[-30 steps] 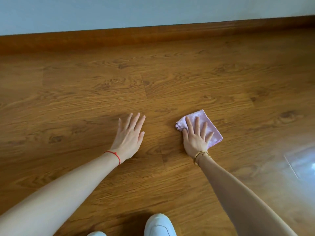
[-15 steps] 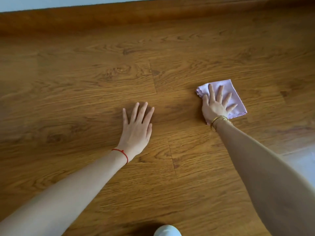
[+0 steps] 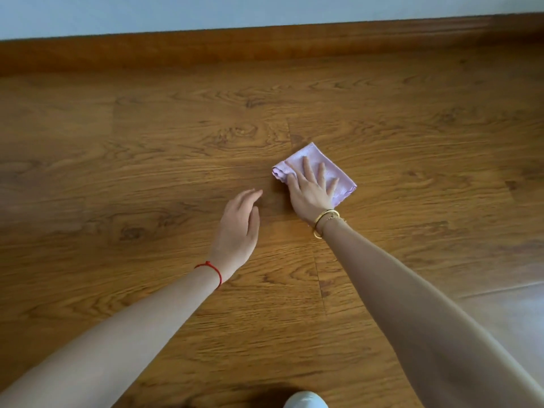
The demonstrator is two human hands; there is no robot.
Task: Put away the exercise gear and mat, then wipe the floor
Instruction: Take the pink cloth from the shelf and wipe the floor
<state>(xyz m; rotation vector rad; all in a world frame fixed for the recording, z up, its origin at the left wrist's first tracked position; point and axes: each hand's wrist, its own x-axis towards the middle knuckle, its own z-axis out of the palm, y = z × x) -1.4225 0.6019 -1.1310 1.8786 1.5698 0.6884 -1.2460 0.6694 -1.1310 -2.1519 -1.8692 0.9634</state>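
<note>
A folded pale purple cloth lies on the brown wooden floor. My right hand, with a gold bangle at the wrist, presses flat on the cloth with fingers spread. My left hand, with a red string at the wrist, is just left of it over the bare floor, turned partly on its edge with loosely straight fingers and holding nothing. No exercise gear or mat is in view.
A wooden skirting board runs along the far wall. The toe of a white shoe shows at the bottom edge. A bright glare patch lies on the floor at the right.
My right hand has slid the cloth back to the left, close to my left hand. My left hand has lifted from lying flat and turned partly on its edge.
</note>
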